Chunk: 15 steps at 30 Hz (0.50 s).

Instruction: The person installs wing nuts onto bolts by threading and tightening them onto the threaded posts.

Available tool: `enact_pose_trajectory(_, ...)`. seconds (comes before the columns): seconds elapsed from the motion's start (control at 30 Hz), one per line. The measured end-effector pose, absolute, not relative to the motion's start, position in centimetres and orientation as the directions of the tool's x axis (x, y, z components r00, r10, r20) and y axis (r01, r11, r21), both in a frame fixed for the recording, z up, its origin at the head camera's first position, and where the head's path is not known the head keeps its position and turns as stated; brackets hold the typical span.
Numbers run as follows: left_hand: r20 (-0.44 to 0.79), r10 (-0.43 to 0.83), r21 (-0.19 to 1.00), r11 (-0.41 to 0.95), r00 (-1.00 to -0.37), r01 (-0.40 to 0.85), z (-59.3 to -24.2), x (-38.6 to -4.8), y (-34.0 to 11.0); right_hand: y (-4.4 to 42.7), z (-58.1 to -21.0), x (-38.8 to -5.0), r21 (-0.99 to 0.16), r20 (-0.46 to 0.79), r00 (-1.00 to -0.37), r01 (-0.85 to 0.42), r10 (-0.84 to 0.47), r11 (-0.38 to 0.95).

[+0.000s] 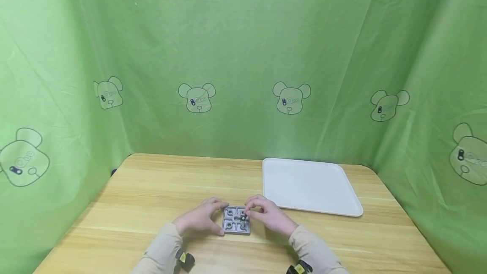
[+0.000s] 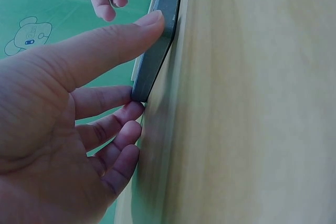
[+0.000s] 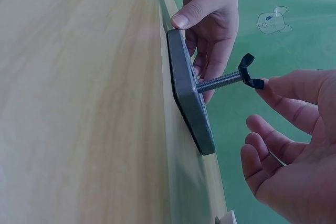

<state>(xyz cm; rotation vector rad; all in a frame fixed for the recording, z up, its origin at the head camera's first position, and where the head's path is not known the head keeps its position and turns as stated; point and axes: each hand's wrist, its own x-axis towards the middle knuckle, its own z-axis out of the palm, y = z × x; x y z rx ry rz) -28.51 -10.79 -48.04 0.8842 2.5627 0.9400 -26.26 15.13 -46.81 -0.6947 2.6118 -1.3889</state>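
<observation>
A square grey plate (image 1: 236, 220) with round holes and grooves lies flat on the wooden table. Its left side is gripped by my left hand (image 1: 201, 218), thumb at the near corner and index finger at the far one. From the plate's right part a threaded bolt (image 3: 220, 82) with a black wing-shaped head (image 3: 245, 71) stands up. My right hand (image 3: 294, 129) pinches one wing between thumb and index finger, the other fingers loosely curled. In the left wrist view the thumb of my left hand (image 2: 79, 103) lies against the plate's edge (image 2: 157, 51).
A white tray (image 1: 312, 187) lies at the back right of the wooden table (image 1: 171, 181), just beyond my right hand. Green cloth (image 1: 243, 54) with bear-head drawings hangs behind the table and on both sides.
</observation>
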Motion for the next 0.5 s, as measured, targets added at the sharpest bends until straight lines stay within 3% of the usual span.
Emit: enact_pose_trajectory(0.5, -0.053, 0.619, 0.655, 0.614, -0.784, 0.441, -48.18, -28.66, -10.77, 14.88, -46.83, -26.27, -0.800, 0.112, -0.883, -0.352, -0.455, 0.486)
